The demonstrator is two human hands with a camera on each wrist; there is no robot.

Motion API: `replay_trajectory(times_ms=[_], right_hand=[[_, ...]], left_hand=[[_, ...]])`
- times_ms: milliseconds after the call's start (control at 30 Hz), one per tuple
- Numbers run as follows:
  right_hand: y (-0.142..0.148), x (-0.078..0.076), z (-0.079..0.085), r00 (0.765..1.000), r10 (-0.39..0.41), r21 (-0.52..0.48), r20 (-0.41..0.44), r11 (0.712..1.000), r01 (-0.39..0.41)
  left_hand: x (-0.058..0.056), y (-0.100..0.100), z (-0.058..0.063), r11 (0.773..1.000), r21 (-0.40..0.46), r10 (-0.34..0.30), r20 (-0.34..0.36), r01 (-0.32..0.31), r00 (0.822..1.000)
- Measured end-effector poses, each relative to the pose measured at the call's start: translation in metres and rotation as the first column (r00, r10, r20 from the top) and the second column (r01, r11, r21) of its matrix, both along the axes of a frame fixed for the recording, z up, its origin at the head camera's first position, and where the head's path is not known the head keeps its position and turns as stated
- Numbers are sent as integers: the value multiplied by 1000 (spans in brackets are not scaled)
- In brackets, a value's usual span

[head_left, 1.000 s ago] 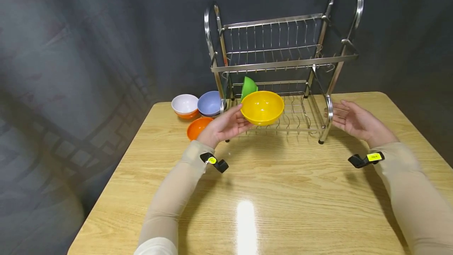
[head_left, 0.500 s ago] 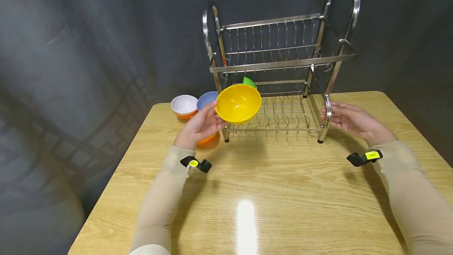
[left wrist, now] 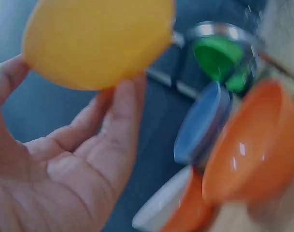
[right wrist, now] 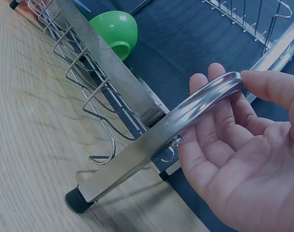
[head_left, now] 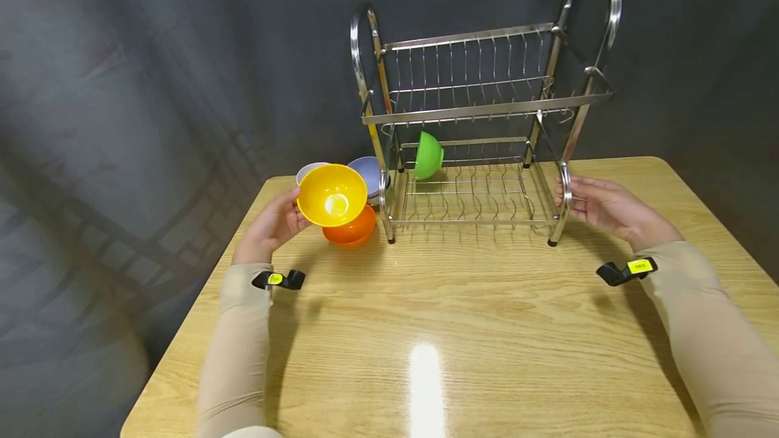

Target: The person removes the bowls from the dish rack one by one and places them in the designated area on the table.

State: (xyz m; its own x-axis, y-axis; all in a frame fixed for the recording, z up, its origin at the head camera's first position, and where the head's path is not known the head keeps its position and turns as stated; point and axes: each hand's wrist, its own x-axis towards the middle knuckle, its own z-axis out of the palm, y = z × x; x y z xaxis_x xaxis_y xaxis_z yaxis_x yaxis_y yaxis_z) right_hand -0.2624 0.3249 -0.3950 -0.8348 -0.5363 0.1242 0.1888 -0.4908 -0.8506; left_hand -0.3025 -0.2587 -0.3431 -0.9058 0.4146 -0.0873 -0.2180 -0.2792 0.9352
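Observation:
A yellow bowl (head_left: pixel 331 195) is held in the air by my left hand (head_left: pixel 268 225). Thumb and fingers pinch its side in the left wrist view, where the bowl's top is cut off. In the head view it covers parts of a white bowl (head_left: pixel 309 169) with an orange outside and an orange bowl (head_left: pixel 351 231) on the table. My right hand (right wrist: pixel 248 150) grips the curved metal tube at the right end of a two-tier dish rack (head_left: pixel 487 111), thumb on one side and fingers behind. On the rack's lower tier a green bowl (head_left: pixel 429 155) stands on its side.
A blue bowl (head_left: pixel 368 173) sits beside the rack's left leg, close to the white and orange bowls. The rack stands toward the back of the wooden table (head_left: pixel 487 330). A dark curtain (head_left: pixel 182 73) hangs behind.
My left hand has carried the yellow bowl leftward from in front of the rack to over the bowls, uncovering the green bowl. The right hand's fingers have closed on the rack's side tube.

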Motion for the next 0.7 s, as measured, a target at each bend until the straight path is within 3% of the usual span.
replay_trajectory(times_ms=[67, 167, 333, 533, 700], right_hand=[[0, -1, 0, 1000, 7, -3, 4, 1000, -7], [0, -2, -1, 1000, 17, -5, -1, 1000, -17], [1, -2, -2, 999, 31, -25, -16, 999, -32], [1, -2, -3, 999, 44, -40, -21, 998, -45], [1, -2, -4, 999, 47, -33, -6, 998, -47]], left_hand=[[-3, -8, -5, 993, -115, 34, 10, -33, 999], [-6, -15, -10, 958, -274, 93, 8, -87, 996], [-9, -9, -12, 857, -485, 194, -6, -173, 981], [-13, 4, -14, 746, -629, 252, -35, -217, 967], [-14, 14, -16, 675, -705, 250, -62, -220, 966]])
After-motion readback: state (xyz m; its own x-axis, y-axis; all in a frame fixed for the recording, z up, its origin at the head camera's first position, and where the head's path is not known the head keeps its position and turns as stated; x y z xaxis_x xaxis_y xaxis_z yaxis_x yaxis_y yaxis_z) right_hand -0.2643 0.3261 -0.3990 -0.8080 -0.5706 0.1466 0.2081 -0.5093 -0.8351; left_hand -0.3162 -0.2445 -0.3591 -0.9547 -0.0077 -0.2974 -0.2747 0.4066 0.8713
